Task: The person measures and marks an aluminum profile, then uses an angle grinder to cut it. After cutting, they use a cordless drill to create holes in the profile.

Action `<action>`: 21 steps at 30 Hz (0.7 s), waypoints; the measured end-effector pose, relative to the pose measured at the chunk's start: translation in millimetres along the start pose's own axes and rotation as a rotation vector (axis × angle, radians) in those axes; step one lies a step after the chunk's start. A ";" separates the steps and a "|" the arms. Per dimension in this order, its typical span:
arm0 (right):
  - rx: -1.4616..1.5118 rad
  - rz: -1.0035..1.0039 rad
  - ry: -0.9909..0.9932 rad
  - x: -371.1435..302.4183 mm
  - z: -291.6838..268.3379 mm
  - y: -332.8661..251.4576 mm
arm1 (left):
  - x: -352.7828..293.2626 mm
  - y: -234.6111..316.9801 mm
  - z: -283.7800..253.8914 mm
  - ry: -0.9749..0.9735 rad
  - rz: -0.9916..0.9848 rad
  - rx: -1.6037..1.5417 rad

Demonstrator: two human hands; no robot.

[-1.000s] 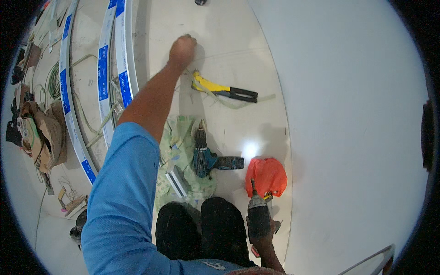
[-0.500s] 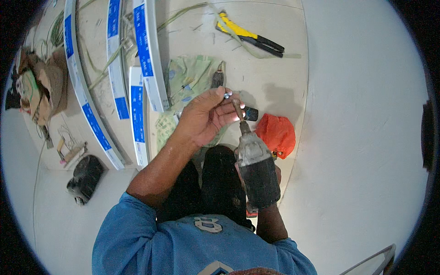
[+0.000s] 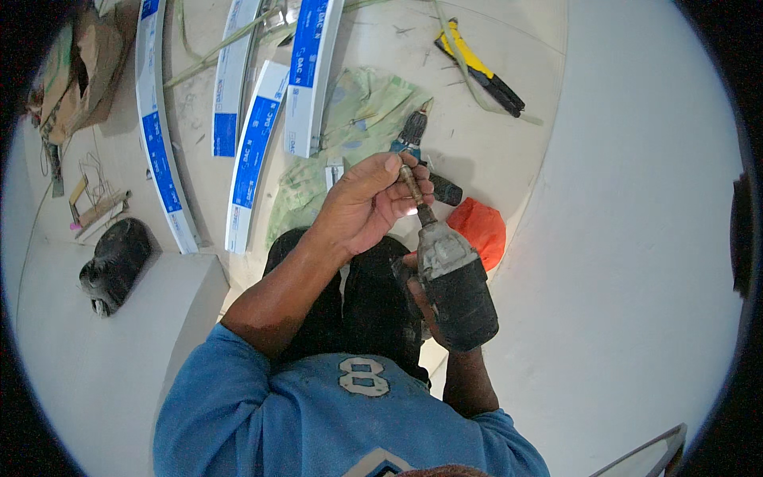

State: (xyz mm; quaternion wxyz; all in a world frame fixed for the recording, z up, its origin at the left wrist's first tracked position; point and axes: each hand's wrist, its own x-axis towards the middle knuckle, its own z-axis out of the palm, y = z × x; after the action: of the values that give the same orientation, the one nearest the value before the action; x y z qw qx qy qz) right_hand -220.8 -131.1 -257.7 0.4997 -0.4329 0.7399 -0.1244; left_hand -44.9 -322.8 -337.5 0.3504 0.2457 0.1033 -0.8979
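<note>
My right hand (image 3: 421,302), mostly hidden behind the tool, grips a worn grey-and-black power driver (image 3: 455,290). Its long bit (image 3: 411,183) points up and away from me. At the bit's tip, my left hand (image 3: 362,199) pinches with thumb and forefinger, its other fingers curled beside the bit. The small shiny screw seen in that pinch earlier is now hidden or too small to make out. Just beyond my left fingers, a second drill (image 3: 413,131) with a black chuck lies on a pale green patterned cloth (image 3: 298,199).
White profiles with blue labels (image 3: 253,155) lie at the left and far side. A yellow-and-black hand tool (image 3: 477,67) is at the far right. Near the driver sits a red cloth bundle (image 3: 479,226). A brown bag (image 3: 99,63) and a black object (image 3: 115,262) are at left; a white wall (image 3: 628,238) rises right.
My left fingertips and the bit tip have come together. The view has shifted, so the profiles and the second drill appear further right, with more of that drill showing.
</note>
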 end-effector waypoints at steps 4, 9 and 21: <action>-0.133 -0.101 -0.030 4.7 -2.3 -51.4 | -39.6 -18.8 -41.1 0.178 0.095 0.051; 0.009 0.084 -0.130 24.0 22.3 -58.2 | -42.2 -18.5 -126.5 0.709 0.659 1.848; -0.014 0.027 -0.191 80.6 71.6 -85.3 | -6.6 -37.7 -204.6 0.878 0.755 1.966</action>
State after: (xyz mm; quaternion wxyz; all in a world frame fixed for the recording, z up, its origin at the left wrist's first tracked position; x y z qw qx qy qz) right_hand -126.2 -225.6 -289.6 0.5664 -0.4362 0.6956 -0.0705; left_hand 9.1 -218.1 -509.2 0.1876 0.7220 -0.6116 -0.2637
